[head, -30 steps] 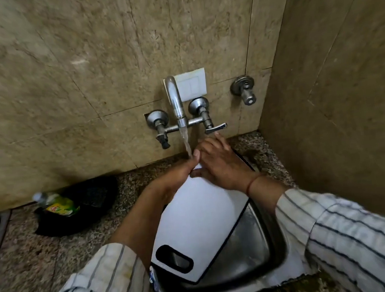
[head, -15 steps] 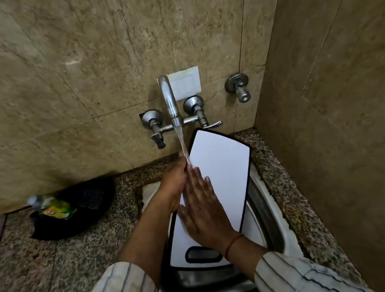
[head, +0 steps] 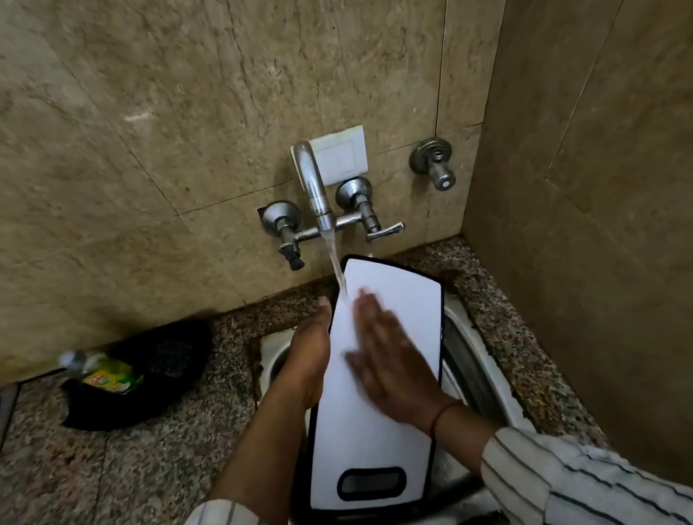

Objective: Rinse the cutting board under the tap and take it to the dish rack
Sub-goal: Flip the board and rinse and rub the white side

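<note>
A white cutting board point(head: 400, 299) with a black rim and a handle slot near me leans lengthwise over the steel sink point(head: 471, 364). Water runs from the wall tap point(head: 315, 188) onto the board's far left corner. My left hand point(head: 309, 351) grips the board's left edge. My right hand point(head: 384, 352) lies flat on the board's face, fingers spread and blurred from motion. No dish rack is in view.
A speckled granite counter point(head: 102, 480) surrounds the sink. A black pan with a green-labelled bottle point(head: 108, 373) in it sits at the left. Tiled walls close off the back and the right side. A second valve point(head: 432, 163) sticks out of the wall right of the tap.
The board swung from lying diagonally to pointing at the tap, its far end raised. My right hand slid from the board's far end to its middle and keeps rubbing it.
</note>
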